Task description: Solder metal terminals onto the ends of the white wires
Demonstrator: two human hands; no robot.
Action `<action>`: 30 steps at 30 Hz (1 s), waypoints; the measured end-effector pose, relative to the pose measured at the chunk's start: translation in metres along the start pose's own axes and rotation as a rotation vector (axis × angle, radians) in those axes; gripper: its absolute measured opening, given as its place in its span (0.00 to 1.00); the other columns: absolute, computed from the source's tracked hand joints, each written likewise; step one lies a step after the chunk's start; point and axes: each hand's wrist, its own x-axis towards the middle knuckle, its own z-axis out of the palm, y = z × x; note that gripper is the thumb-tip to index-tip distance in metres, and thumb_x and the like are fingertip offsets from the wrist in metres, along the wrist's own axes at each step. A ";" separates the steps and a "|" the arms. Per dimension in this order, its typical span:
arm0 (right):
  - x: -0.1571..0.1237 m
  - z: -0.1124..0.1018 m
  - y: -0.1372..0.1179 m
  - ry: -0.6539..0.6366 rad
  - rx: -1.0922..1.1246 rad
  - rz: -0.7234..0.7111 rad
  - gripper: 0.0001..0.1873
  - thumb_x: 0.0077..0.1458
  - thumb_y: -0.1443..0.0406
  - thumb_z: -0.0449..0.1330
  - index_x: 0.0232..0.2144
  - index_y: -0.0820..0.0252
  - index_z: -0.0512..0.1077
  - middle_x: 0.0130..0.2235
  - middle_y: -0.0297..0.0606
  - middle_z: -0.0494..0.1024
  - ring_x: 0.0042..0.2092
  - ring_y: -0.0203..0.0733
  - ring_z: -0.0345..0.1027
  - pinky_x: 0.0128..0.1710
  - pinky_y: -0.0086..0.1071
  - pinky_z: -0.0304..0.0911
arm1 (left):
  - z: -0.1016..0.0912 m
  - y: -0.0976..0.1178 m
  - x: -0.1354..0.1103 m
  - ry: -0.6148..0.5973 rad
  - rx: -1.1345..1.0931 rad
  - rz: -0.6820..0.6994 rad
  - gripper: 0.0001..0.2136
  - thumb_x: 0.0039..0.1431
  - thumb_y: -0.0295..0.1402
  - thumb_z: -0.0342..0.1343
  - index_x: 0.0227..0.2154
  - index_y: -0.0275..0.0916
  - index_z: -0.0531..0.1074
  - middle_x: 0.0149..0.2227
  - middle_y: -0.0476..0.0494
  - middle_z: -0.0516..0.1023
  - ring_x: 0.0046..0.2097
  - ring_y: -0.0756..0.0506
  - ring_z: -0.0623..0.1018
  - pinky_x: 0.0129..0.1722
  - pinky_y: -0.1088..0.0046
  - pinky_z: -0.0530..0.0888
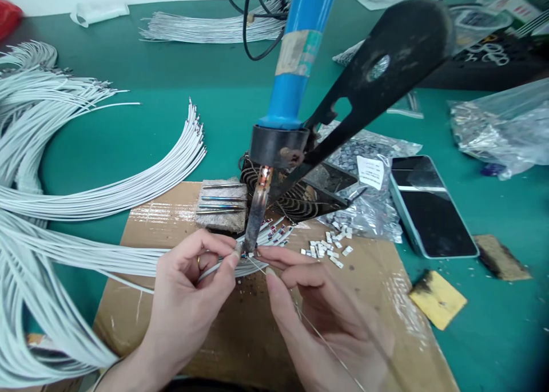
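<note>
A soldering iron (295,66) with a blue handle is clamped point-down in a black metal stand (377,77). Its dark tip (254,229) reaches down between my hands. My left hand (189,295) pinches a white cable (209,272) close to its end, right beside the tip. Between thumb and fingers of my right hand (321,306) runs a thin solder wire (319,336), its end near the tip. A small pale piece lies at the tip, but fingers partly hide the contact. Behind my hands lie more white cables (128,254) with stripped coloured ends.
Small white connectors (328,246) lie loose on the cardboard (386,335). A grey block (221,206) bearing metal rods stands left of the tip. To the right are a bag of parts (373,200), a phone (433,209) and a yellow sponge (438,300). Cable bundles (34,129) fill the left.
</note>
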 end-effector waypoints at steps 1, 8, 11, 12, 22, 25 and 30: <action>0.000 0.000 0.000 -0.001 -0.004 0.002 0.10 0.60 0.71 0.65 0.28 0.54 0.73 0.42 0.34 0.87 0.40 0.39 0.83 0.46 0.31 0.76 | 0.000 0.000 0.000 0.010 -0.009 -0.003 0.05 0.53 0.24 0.66 0.24 0.38 0.79 0.32 0.48 0.85 0.28 0.54 0.77 0.26 0.86 0.71; 0.000 -0.001 -0.001 0.004 0.013 0.018 0.10 0.59 0.71 0.67 0.28 0.54 0.74 0.41 0.37 0.88 0.40 0.42 0.83 0.45 0.33 0.77 | -0.007 -0.005 0.000 -0.081 0.006 -0.029 0.06 0.60 0.23 0.64 0.28 0.39 0.78 0.35 0.48 0.85 0.31 0.54 0.79 0.29 0.86 0.73; 0.001 0.000 -0.001 0.010 0.029 0.022 0.10 0.59 0.70 0.67 0.28 0.54 0.74 0.40 0.37 0.87 0.39 0.42 0.83 0.45 0.35 0.78 | -0.008 -0.007 -0.001 -0.087 0.004 -0.035 0.07 0.61 0.24 0.64 0.29 0.39 0.78 0.37 0.48 0.85 0.31 0.54 0.79 0.29 0.86 0.73; 0.001 0.000 -0.002 0.007 0.031 0.022 0.10 0.60 0.70 0.67 0.28 0.54 0.74 0.40 0.37 0.87 0.39 0.42 0.83 0.45 0.35 0.78 | -0.008 -0.006 -0.001 -0.088 0.000 -0.035 0.07 0.61 0.23 0.64 0.29 0.39 0.79 0.37 0.48 0.85 0.31 0.54 0.80 0.30 0.87 0.73; 0.001 -0.001 -0.002 -0.011 0.000 0.016 0.10 0.60 0.71 0.66 0.27 0.55 0.73 0.41 0.39 0.88 0.40 0.43 0.83 0.45 0.34 0.78 | -0.003 -0.002 0.001 -0.042 -0.078 -0.060 0.06 0.55 0.22 0.66 0.25 0.38 0.79 0.33 0.49 0.85 0.30 0.54 0.79 0.30 0.86 0.73; 0.002 -0.002 0.000 -0.028 0.003 0.024 0.10 0.60 0.70 0.66 0.27 0.55 0.73 0.41 0.39 0.88 0.41 0.43 0.83 0.45 0.35 0.78 | -0.003 -0.002 0.002 -0.034 -0.079 -0.076 0.06 0.53 0.22 0.67 0.24 0.37 0.79 0.32 0.48 0.85 0.29 0.54 0.78 0.29 0.86 0.73; 0.001 -0.002 0.001 -0.021 0.014 0.022 0.09 0.60 0.70 0.67 0.28 0.55 0.74 0.41 0.37 0.87 0.40 0.41 0.82 0.46 0.33 0.77 | -0.001 0.000 0.003 -0.023 -0.071 -0.069 0.06 0.52 0.22 0.67 0.24 0.37 0.80 0.31 0.48 0.84 0.28 0.54 0.78 0.28 0.85 0.73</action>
